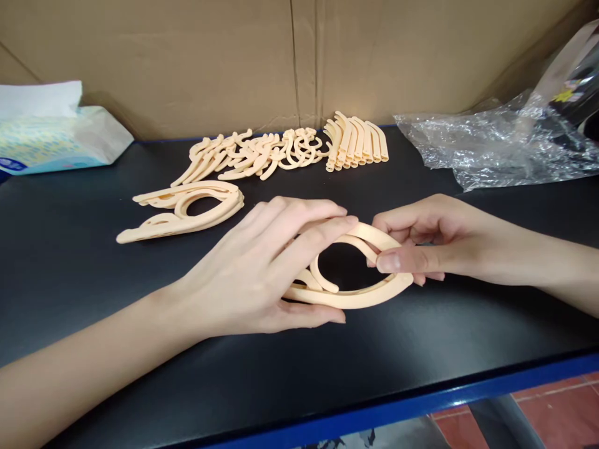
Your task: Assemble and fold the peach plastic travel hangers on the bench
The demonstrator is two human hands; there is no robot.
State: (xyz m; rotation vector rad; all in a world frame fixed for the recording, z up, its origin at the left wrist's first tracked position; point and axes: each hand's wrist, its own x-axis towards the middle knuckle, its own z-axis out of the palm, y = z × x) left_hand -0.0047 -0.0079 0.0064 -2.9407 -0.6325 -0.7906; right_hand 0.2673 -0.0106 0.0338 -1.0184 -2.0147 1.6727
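Note:
A peach plastic hanger piece (369, 294) with curved loops is held just over the black table (93, 274), between both hands. My left hand (262, 268) wraps over its left end, fingers across the top and thumb below. At the piece's right end, my right hand (421, 240) pinches it between thumb and fingers. A stack of similar curved peach pieces (182, 212) lies to the left behind my left hand.
Small peach hook parts (255, 153) and a row of curved arm parts (356, 140) lie at the back near a cardboard wall (210, 56). A tissue pack (51, 134) sits far left, crumpled clear plastic (491, 146) far right. The table's blue front edge (421, 405) runs below.

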